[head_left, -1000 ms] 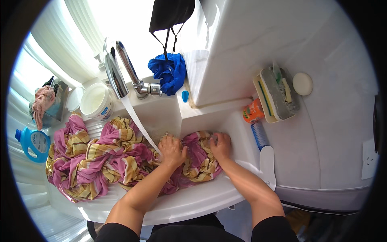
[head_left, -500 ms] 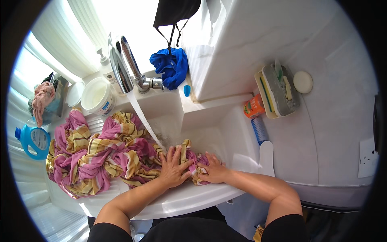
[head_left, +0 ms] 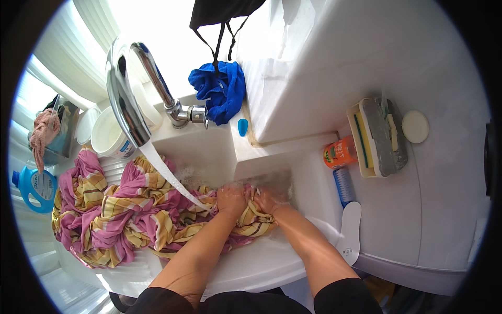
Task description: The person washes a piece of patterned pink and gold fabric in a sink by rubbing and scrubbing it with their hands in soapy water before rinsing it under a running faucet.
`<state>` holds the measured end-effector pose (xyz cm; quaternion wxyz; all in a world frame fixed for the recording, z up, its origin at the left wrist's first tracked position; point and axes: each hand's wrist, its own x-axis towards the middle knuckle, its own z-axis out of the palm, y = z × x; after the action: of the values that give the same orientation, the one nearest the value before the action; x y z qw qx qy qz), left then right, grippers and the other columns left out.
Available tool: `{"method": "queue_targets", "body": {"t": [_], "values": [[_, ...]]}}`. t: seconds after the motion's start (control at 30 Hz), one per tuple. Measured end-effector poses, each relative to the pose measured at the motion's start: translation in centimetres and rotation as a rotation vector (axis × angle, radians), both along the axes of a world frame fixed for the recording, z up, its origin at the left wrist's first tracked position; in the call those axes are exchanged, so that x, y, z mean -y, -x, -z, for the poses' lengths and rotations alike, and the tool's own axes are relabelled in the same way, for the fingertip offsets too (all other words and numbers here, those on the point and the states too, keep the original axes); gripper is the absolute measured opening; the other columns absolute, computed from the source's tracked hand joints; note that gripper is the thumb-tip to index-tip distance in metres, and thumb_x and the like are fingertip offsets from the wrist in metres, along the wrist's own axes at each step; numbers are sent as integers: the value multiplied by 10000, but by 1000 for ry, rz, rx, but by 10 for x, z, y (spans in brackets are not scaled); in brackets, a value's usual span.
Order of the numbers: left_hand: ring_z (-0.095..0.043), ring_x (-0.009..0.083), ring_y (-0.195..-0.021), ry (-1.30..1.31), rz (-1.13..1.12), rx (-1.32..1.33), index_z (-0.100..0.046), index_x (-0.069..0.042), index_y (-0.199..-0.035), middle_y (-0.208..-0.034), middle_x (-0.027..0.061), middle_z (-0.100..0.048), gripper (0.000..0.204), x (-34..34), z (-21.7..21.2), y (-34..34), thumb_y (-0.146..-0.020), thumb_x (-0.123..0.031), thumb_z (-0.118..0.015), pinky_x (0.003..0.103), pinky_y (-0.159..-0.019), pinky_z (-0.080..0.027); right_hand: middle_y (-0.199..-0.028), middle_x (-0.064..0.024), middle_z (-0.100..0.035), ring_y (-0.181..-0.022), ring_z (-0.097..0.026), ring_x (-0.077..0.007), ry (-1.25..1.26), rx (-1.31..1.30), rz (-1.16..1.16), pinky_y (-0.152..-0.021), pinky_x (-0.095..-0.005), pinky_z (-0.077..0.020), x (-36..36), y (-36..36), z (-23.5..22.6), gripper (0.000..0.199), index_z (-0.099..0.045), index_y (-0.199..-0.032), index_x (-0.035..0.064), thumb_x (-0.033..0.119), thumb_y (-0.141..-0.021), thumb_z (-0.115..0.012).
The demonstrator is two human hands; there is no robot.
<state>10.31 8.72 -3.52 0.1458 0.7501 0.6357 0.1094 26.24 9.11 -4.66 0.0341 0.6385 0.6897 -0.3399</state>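
A long pink, yellow and white plaid cloth [head_left: 121, 220] lies bunched over the ribbed left side of the white sink [head_left: 334, 217] and trails down into its basin. My left hand [head_left: 231, 201] is closed on the cloth in the water, its fingertips hidden. Just right of it, my right hand [head_left: 266, 201] grips another fold, fingers curled and partly under water. Water streams from the chrome faucet [head_left: 128, 99] onto the cloth, left of my left hand. A bunch of cloth stands up between the two hands.
Behind the basin lie a blue cloth [head_left: 222, 93] and a small blue piece [head_left: 242, 127]. A white tub [head_left: 107, 133] and a blue detergent bottle [head_left: 35, 188] stand left. Right are an orange can [head_left: 340, 152], a blue brush [head_left: 344, 186], a sponge holder [head_left: 374, 138] and a white insole-shaped piece [head_left: 350, 230].
Both hands have gone from lying flat on the cloth to gripping it, farther forward in the basin. The view has shifted, and water now splashes around the hands.
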Motion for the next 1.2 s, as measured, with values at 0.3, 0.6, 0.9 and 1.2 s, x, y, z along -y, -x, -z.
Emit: {"method": "queue_targets", "body": {"t": [0.3, 0.6, 0.9, 1.2], "values": [[-586, 236, -830, 187, 70, 858, -585, -48, -1133, -896, 127, -616, 529, 30, -111, 68, -829, -478, -636, 367, -763, -456, -1383, -244, -373, -1246, -391, -419, -253, -461, -154, -969, -511, -385, 17, -36, -113, 693, -479, -1324, 159, 480, -739, -669], [-389, 341, -1210, -24, 261, -167, -371, -81, -1409, -1287, 157, -483, 812, 81, -32, 26, -815, -612, -529, 561, -983, -271, -1476, -240, -189, -1375, -126, -434, -345, 112, -515, -963, -726, -206, 70, 1, -39, 969, -429, -1371, 70, 612, -604, -667], [-602, 364, -842, 216, 170, 13, -654, -3, -944, -838, 167, -658, 456, 21, -20, 19, -870, -437, -540, 472, -749, -438, -1050, -170, -584, -996, -537, -336, -580, -342, -586, -921, -439, -404, -1, -4, 26, 550, -643, -1017, 99, 433, -581, -673], [-656, 284, -961, 1084, -685, 1381, -603, -8, -1104, -1002, 168, -676, 531, -28, -90, 49, -969, -484, -410, 472, -881, -499, -1167, -212, -615, -1044, -625, -313, 708, -431, 337, -874, -400, -491, -45, -28, -96, 724, -565, -1237, 30, 641, -865, -452]]}}
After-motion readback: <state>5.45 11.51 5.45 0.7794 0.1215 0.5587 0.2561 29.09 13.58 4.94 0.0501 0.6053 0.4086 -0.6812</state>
